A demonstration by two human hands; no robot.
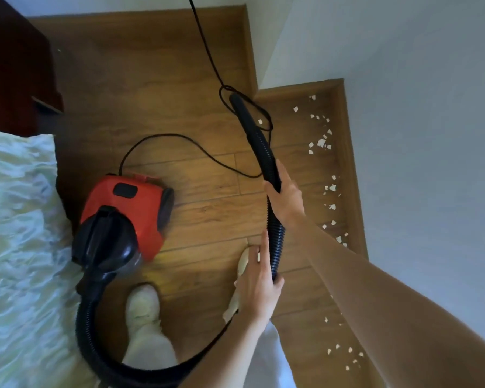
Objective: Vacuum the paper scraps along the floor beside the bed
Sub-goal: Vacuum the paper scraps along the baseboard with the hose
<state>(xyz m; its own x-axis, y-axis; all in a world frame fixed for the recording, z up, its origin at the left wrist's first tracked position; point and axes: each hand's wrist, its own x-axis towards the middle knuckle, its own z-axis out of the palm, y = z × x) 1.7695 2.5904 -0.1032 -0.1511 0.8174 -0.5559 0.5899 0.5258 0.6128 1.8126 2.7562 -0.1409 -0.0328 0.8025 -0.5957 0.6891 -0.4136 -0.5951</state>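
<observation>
A red and black canister vacuum (126,217) stands on the wooden floor next to the bed. Its black ribbed hose (259,141) loops round behind my feet and rises to the middle of the view. My right hand (284,196) grips the hose near its upper part. Lower down, my left hand (259,284) holds the same hose with its fingers curled round it. The hose's open end (235,97) hangs over the floor, left of the scraps. Several white paper scraps (321,142) lie in a strip along the right wall's skirting.
The bed with pale green bedding (20,242) fills the left side. A dark wooden cabinet (14,60) stands at the far left. The black power cord (205,46) runs across the floor and loops near the hose's end. White walls (417,107) close the right.
</observation>
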